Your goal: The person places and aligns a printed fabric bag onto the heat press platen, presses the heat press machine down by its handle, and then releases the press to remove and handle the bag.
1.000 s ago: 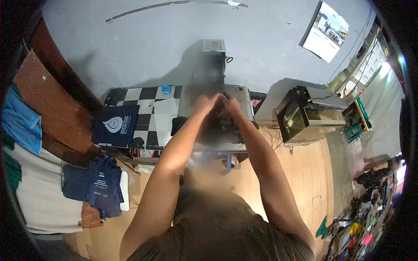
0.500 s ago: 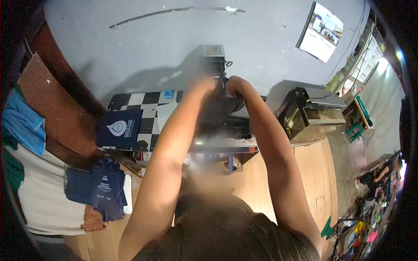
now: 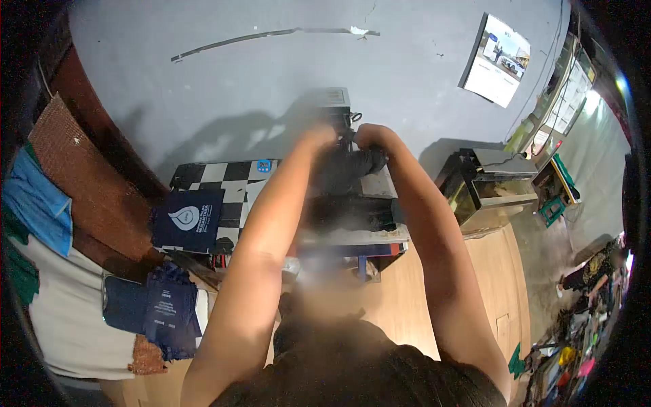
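Reaching upper centre, the left hand (image 3: 321, 138) and right hand (image 3: 372, 136) are working at dark equipment (image 3: 339, 171), seemingly mid-job; grip unclear.

"What can you read?"
"'NUSANTARA', white on the flat navy cloth item (image 3: 171, 234), left front corner of the black-and-white checkered counter (image 3: 234, 192)."
"The white paper wall calendar (image 3: 498, 61)?"
"Print too small."

Checkered table (image 3: 234, 191): navy printed cloth (image 3: 188, 220) left, blue device (image 3: 264, 165) at back edge, dark items (image 3: 349, 213) right.
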`<state>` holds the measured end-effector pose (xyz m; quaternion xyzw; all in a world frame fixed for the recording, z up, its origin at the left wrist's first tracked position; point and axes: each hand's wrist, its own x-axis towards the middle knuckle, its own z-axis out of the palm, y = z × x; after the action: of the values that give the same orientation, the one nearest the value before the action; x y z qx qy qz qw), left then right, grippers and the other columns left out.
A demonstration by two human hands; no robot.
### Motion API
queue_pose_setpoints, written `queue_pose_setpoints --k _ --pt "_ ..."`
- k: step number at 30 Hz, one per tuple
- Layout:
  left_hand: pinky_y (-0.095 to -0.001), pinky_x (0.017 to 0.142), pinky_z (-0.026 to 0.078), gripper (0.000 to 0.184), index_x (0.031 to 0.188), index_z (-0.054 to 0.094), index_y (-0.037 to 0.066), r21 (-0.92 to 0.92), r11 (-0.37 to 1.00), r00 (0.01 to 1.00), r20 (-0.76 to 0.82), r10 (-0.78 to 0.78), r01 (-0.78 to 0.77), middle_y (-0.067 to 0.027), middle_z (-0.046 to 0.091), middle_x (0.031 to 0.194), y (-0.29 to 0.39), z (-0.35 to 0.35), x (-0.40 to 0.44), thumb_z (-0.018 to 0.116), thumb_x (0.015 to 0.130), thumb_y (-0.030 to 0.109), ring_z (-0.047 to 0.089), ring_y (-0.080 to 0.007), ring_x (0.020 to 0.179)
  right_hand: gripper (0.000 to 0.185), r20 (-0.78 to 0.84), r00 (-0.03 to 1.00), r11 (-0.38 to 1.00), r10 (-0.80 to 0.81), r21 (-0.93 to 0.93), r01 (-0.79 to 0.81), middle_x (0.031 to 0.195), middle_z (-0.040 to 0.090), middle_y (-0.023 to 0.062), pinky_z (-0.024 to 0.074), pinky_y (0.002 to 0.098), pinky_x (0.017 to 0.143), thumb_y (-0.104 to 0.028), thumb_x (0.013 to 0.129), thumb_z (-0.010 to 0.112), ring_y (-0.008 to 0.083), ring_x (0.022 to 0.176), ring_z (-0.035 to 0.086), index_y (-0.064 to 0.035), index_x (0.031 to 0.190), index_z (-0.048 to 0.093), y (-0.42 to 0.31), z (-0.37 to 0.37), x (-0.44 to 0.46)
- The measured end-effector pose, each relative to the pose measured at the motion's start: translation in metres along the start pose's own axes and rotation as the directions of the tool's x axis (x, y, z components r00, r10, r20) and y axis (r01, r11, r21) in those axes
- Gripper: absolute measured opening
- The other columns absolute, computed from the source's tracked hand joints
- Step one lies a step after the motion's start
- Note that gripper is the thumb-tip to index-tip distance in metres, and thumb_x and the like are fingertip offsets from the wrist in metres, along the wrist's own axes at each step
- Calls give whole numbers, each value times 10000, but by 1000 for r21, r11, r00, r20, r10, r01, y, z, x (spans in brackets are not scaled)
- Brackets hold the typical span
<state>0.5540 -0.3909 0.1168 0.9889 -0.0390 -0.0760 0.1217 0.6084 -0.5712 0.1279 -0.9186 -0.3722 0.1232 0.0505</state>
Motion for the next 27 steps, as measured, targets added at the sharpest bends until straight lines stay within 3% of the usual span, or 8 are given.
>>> queue_pose_setpoints --k 4,7,13,17,20,25,26,27 --pt "-478 859 555 314 992 755 -14 -20 998 987 -148 -57 55 -262 707 1101 16 26 -34 576 823 181 695 -429 1022 105 76 979 910 -192 -361 206 752 733 121 567 422 631 -183 703 727 278 706 722 -87 717 766 -9 32 -23" --pt "-464 868 556 295 895 733 -80 -6 999 984 -172 -50 50 -305 698 1062 17 52 -42 568 839 158 698 -415 1018 76 -124 923 772 -365 -594 226 733 731 117 562 422 607 -203 655 775 295 683 723 -130 674 770 -6 79 -32" --pt "-428 770 584 294 751 730 -58 -254 943 957 -135 -256 216 -180 721 693 27 72 -60 536 863 134 744 -311 725 228 -72 996 895 -48 -446 11 902 740 197 576 417 703 -233 823 681 343 815 734 -75 967 757 -8 109 -30" --pt "-432 785 580 258 810 760 -21 -103 991 988 -122 -99 87 -176 739 755 24 64 -55 552 852 127 748 -314 776 293 -100 995 927 11 -371 -47 936 725 246 583 425 754 -211 872 636 345 844 735 -10 1071 713 -5 113 -28" --pt "-445 796 573 249 860 770 -12 -27 998 997 -54 -61 60 -206 745 855 20 47 -45 566 847 130 744 -343 842 338 -441 897 999 27 -13 -36 962 720 264 581 426 774 -209 809 700 352 843 732 21 1057 709 16 115 -8" --pt "-478 825 555 276 957 746 -49 -79 995 984 -164 -72 60 -283 709 1063 1 47 -11 579 819 121 710 -420 966 322 6 989 904 -146 -406 136 932 739 224 592 422 778 -186 594 823 364 847 730 -45 881 783 -8 41 -13" --pt "-482 776 553 227 859 789 58 151 980 957 -241 162 -128 -201 749 975 -48 104 77 604 808 180 735 -354 899 322 55 987 885 -151 -436 160 929 741 221 593 422 778 -184 573 836 365 847 730 -52 863 791 -10 34 -14" --pt "-483 798 552 252 913 771 23 86 992 975 -190 112 -98 -230 730 1030 -32 79 50 597 816 179 721 -379 943 323 104 982 866 -156 -464 187 926 743 217 594 421 778 -182 551 848 366 848 730 -58 845 798 -11 28 -12"
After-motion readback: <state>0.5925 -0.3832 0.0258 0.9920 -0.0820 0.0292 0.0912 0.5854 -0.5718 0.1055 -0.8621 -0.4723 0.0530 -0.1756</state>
